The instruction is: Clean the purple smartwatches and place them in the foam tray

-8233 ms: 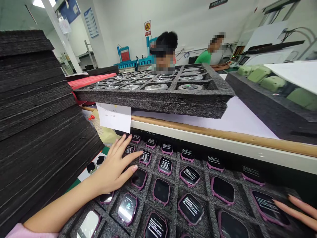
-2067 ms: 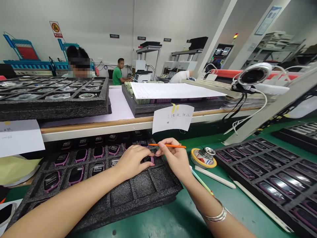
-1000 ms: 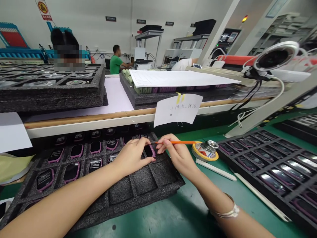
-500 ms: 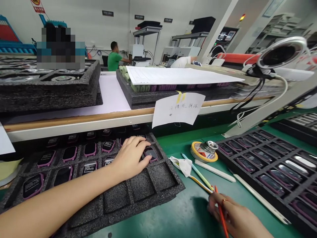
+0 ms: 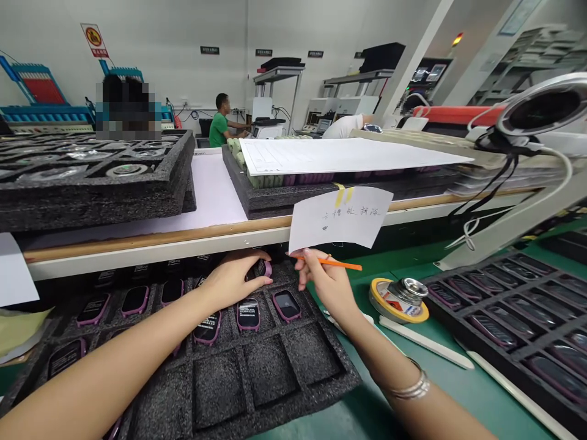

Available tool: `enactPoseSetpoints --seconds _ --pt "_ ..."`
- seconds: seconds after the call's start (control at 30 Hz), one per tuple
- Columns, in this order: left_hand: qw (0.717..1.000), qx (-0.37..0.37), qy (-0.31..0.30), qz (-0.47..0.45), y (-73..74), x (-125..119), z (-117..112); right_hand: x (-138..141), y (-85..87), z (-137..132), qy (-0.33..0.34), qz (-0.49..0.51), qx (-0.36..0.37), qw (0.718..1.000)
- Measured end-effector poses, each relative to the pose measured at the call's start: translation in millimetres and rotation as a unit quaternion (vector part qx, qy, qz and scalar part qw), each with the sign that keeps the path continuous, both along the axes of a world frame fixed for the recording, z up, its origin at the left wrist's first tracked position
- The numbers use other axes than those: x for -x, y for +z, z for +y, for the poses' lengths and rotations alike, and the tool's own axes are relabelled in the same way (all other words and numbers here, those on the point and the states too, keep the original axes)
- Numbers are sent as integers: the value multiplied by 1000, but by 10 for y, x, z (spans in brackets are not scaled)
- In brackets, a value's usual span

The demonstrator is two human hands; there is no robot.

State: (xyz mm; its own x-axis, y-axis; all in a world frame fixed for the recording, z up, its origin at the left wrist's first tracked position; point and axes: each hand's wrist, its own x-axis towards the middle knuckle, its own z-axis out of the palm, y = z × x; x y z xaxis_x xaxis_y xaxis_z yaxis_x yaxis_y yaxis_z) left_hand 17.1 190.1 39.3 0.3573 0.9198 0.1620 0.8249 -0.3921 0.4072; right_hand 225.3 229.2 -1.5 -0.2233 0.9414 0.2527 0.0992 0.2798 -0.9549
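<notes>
A black foam tray lies in front of me on the green bench, holding several pink-rimmed smartwatches in its pockets. My left hand reaches to the tray's far right corner, under the shelf edge, with fingers curled round one pink smartwatch. My right hand is just to its right, pinching a thin orange stick that points to the right. The near row of tray pockets holds nothing.
A wooden-edged shelf overhangs the tray, carrying foam trays and a taped paper label. A tape roll, white sticks and another tray of watches lie to the right. Other people work at the back.
My right hand has come back up from the bench near me to the tray's far corner, orange stick still in it. My left hand moved further back to another watch.
</notes>
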Motion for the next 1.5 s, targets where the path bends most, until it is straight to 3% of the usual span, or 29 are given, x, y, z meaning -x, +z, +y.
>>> enactPoseSetpoints --seconds 0.1,0.23,0.8,1.2,1.5 --pt "999 8 18 -29 -39 -5 -17 181 -98 224 16 12 37 999" --pt "998 16 26 -56 -60 -48 11 260 -135 333 24 9 64 998" --pt "996 -2 53 -76 -128 -66 60 267 -89 262 9 -45 27 999" --pt "997 -36 39 -59 -171 -26 115 332 -87 306 -25 -84 80 993" --pt "995 -53 64 -54 -150 -12 141 397 -14 317 -24 -78 79 994"
